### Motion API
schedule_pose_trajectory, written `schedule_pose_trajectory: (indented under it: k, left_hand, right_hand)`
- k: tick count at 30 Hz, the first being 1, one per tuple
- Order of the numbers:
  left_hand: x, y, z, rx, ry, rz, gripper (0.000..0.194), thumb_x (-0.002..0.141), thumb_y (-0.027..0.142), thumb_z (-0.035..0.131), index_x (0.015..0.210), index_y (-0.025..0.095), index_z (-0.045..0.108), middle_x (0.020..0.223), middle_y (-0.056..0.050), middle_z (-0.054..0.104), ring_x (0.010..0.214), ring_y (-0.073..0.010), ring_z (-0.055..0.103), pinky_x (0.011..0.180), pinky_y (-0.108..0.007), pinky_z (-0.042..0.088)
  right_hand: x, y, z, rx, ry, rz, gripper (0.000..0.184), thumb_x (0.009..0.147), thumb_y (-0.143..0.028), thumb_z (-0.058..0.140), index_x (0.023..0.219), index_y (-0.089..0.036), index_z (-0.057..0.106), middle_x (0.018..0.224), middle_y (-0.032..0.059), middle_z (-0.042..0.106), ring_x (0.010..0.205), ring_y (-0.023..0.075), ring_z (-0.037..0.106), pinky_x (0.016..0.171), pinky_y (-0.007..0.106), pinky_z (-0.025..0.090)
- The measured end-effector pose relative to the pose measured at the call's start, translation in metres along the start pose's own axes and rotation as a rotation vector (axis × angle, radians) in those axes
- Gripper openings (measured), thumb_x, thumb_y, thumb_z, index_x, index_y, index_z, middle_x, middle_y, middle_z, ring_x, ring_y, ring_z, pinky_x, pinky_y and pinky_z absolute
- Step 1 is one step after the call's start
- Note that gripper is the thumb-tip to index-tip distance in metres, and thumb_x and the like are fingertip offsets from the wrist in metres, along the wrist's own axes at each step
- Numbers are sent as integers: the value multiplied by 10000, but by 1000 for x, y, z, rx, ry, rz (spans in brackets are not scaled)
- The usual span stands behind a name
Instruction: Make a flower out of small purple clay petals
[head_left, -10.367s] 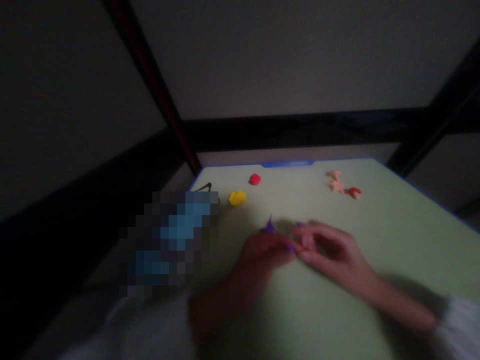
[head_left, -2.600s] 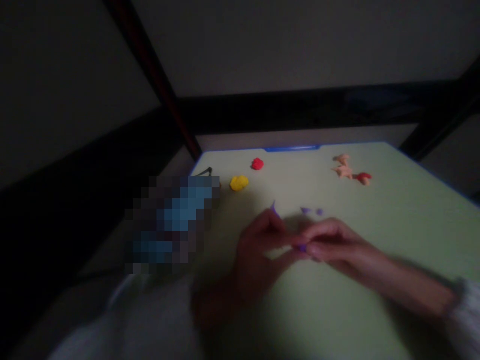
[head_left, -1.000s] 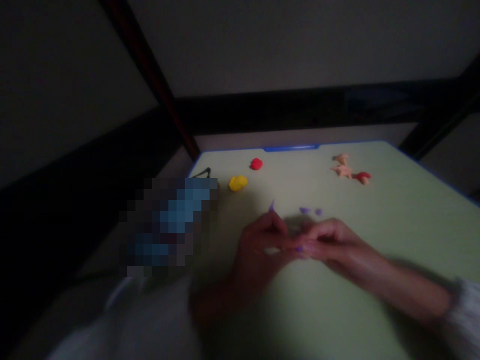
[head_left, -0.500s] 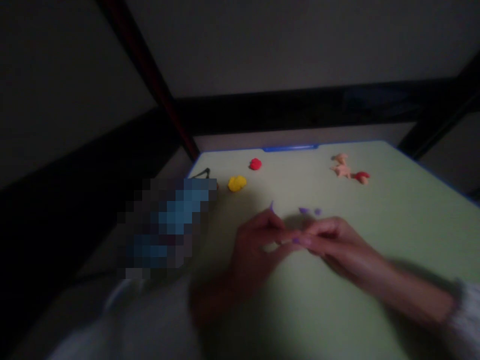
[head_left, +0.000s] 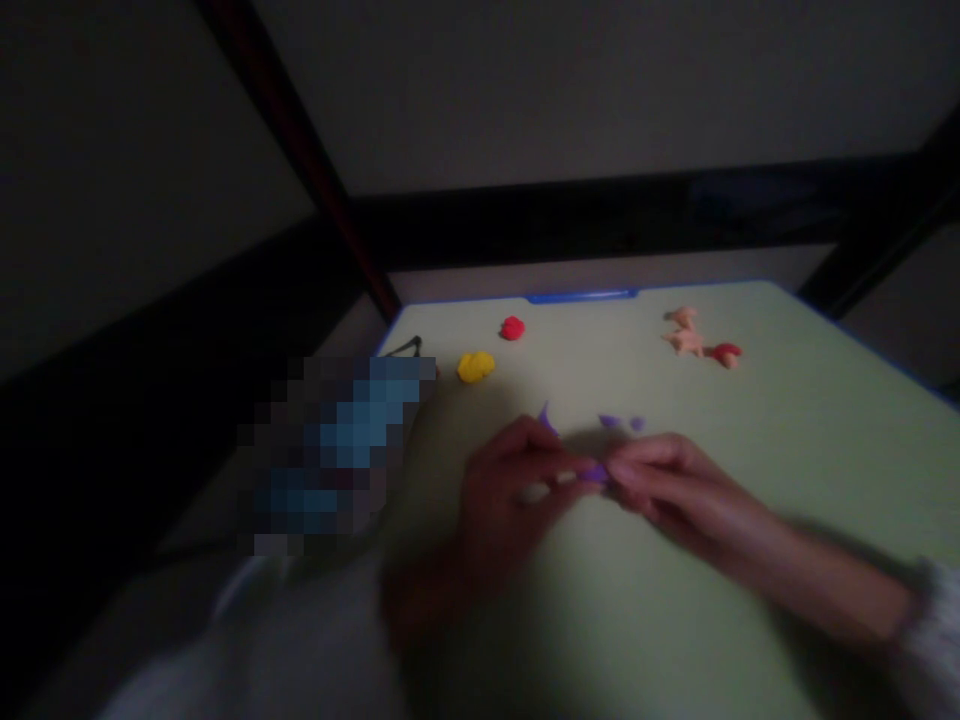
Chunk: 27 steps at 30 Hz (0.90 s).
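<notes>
A small piece of purple modelling clay is pinched between my two hands, above the middle of the pale green table. My left hand grips its left side with thumb and forefinger. At its right side, the fingertips of my right hand press on it. Just beyond the hands lie a thin purple strip, a flat purple scrap and a smaller purple bit. The lower fingers of both hands are partly hidden.
Farther back are a yellow clay lump and a red one. Peach-coloured clay shapes and a red-and-peach piece lie at the back right. A blurred-out blue patch covers something on the left. A blue handle marks the far edge.
More of the purple clay shows between the fingertips now. My right fingertips have shifted slightly on it, and my left hand has moved a little left, uncovering more of the strip.
</notes>
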<state>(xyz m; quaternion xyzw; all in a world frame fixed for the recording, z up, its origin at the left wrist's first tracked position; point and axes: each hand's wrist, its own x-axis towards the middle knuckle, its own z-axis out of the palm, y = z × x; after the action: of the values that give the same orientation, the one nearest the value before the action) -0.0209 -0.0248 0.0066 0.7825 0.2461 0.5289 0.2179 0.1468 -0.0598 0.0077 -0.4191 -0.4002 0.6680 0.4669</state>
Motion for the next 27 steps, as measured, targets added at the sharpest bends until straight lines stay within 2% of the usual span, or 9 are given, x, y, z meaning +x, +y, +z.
schedule_pose_trajectory:
  k: [6,12,19,27]
  left_hand:
    - [-1,1,-2,16,-34,15,93,699,215,712,777,166,703,672,20,545,577,-59,522,497,-151,451]
    - [-2,1,-2,1,-71,38,184,669,220,738,839,156,707,687,13,551,580,-70,529,498,-172,451]
    - [-2,1,1,-33,-34,-29,48,698,167,709,745,172,705,650,27,546,545,-56,507,490,-171,436]
    - [-2,-1,0,-47,-2,-35,56,671,171,727,725,176,710,650,16,546,580,-76,515,503,-191,429]
  right_hand:
    - [-1,-1,0,-31,-33,-33,133,640,-316,765,577,-210,715,460,-63,500,467,46,344,468,206,251]
    - [-2,1,0,-69,-46,-53,92,663,-304,751,634,-219,732,582,-29,619,555,67,460,550,215,321]
    - [-2,-4,1,-42,-17,-42,179,631,-303,758,517,-189,681,473,-50,499,497,64,358,485,219,240]
    - [-1,-2,0,-37,-35,-30,155,649,-275,741,541,-182,681,480,-45,505,499,69,350,488,228,232]
